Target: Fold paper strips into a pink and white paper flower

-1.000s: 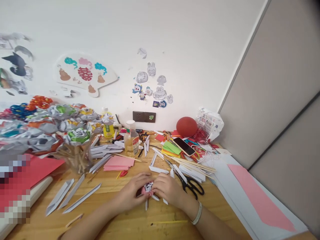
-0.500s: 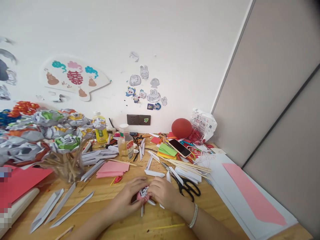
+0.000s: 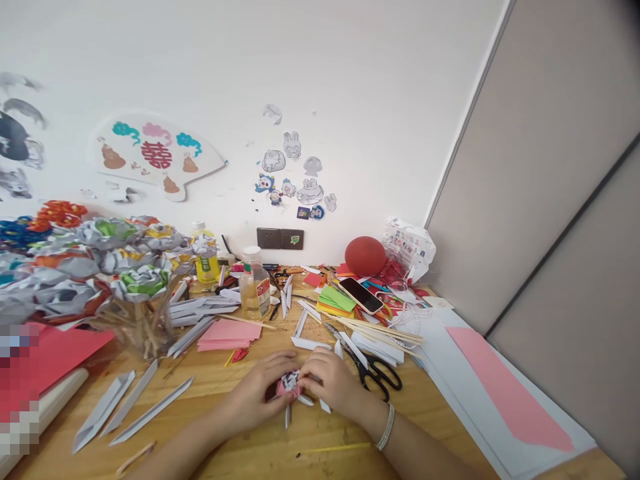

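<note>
Between my hands, low over the wooden table, is a small pink and white folded paper flower with white paper strips sticking out below it. My left hand wraps round its left side, thumb along the near edge. From the right, my right hand pinches the flower's edge with thumb and bent fingers. Black-handled scissors lie just beyond my right hand. Folded white paper strips rest behind the flower, and a stack of pink paper lies farther left.
Paper flowers on stems stand in a clear container at left. A glue bottle, a phone, a red balloon and wooden sticks crowd the back. White sheets with a pink piece cover the right side.
The whole view has shifted slightly, with things appearing a little farther right. My right fingers have moved slightly on the flower; both hands stay around it.
</note>
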`<action>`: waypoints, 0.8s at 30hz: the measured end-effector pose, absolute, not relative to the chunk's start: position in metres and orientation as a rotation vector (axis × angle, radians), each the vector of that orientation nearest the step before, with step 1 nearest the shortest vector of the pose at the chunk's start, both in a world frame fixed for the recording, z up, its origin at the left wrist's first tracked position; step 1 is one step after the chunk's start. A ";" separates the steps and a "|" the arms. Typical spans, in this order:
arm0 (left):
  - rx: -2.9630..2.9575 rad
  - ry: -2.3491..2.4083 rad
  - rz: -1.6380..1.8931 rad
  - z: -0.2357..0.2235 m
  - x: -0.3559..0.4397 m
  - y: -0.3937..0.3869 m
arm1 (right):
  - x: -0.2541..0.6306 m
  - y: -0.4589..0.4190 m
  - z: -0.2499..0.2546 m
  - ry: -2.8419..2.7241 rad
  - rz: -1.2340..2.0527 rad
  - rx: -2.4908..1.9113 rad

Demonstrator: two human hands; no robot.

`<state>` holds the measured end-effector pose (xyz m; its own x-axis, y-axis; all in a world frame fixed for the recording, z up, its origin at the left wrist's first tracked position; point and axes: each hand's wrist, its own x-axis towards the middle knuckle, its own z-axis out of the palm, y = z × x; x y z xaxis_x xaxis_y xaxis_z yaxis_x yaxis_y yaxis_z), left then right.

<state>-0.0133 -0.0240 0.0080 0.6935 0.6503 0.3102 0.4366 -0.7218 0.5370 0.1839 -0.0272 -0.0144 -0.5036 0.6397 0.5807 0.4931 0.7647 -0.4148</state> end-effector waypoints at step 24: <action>2.749 1.237 0.232 0.033 -0.029 -0.024 | 0.192 -0.028 -0.011 -2.444 0.161 -1.077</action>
